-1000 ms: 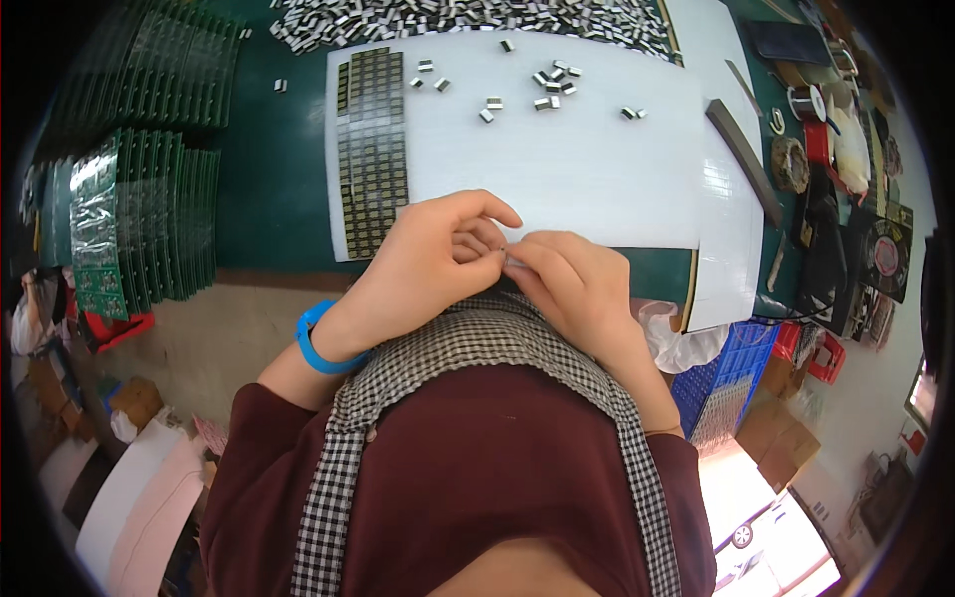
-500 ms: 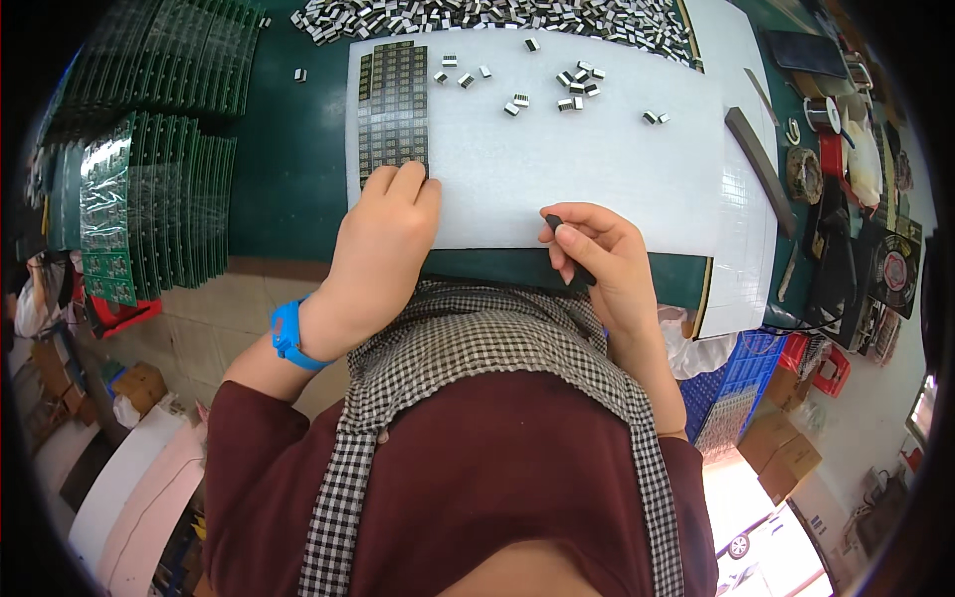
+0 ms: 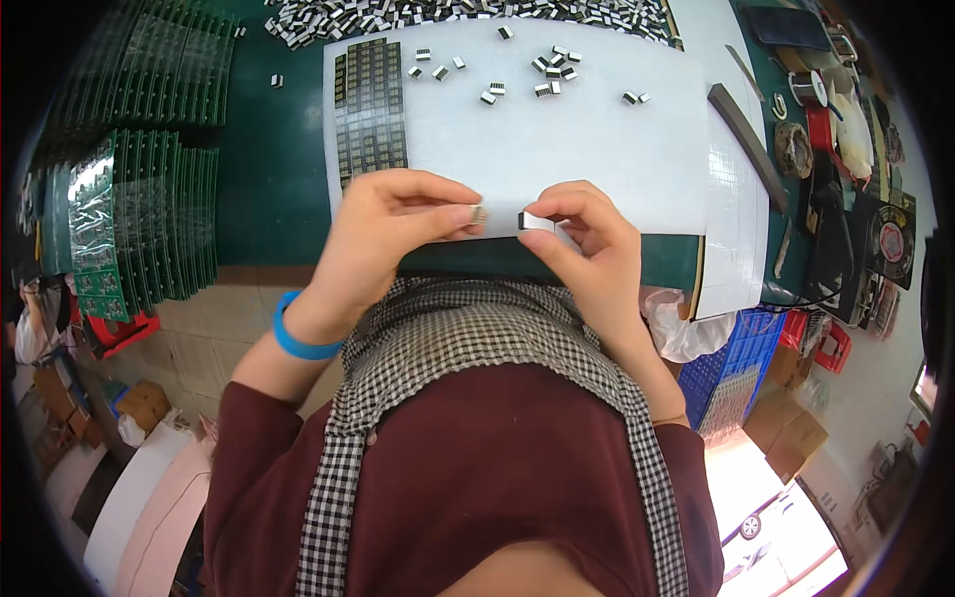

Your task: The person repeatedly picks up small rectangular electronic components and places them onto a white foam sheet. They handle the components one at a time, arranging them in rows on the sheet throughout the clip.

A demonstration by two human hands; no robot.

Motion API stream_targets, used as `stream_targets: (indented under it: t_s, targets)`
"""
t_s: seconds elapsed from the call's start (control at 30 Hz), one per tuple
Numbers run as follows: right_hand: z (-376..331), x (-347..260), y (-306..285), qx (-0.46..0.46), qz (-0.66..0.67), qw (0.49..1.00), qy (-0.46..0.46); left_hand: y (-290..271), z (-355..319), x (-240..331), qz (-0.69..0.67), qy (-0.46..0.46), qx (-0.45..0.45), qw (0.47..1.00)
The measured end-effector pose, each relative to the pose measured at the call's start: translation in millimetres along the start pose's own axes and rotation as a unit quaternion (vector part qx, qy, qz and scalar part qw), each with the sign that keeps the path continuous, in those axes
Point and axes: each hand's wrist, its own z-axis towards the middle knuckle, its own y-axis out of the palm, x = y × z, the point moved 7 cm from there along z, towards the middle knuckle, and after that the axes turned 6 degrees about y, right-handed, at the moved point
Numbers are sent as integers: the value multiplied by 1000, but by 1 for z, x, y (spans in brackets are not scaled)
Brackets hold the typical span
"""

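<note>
Over the front edge of the white sheet (image 3: 557,129), my two hands face each other with a small gap between. My left hand (image 3: 398,214) pinches a small pale piece (image 3: 478,214) with fine ridges; its exact kind is too small to tell. Between thumb and fingers of my right hand (image 3: 589,231) is a black-and-white bar (image 3: 537,221), its dark end pointing left and its other end hidden by the fingers. Behind my left hand lies a panel of small dark circuit boards (image 3: 370,109), its near end partly covered.
Several small black-and-white blocks (image 3: 548,90) lie scattered on the sheet, with a large heap of blocks (image 3: 458,12) behind. Stacked green circuit boards (image 3: 149,209) stand at left. A dark grey bar (image 3: 746,144) and a solder wire spool (image 3: 808,90) are at right.
My left hand has come off the panel of boards and moved right, now with a pale piece in its fingertips. My right hand has turned the bar so its white face shows.
</note>
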Motion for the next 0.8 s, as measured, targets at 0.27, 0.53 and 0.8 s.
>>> stream_targets:
  t_s: [0.27,0.53,0.8]
  targets:
    - [-4,-18,6,13,-104,986,-132,23,-1,-30,-229,-78,-15,970]
    - [-4,-19,5,14,-113,983,-141,23,1,-27,-157,-45,-20,986]
    - [-3,0,9,-74,-65,994,-50,26,-1,-4,-3,-47,-98,994]
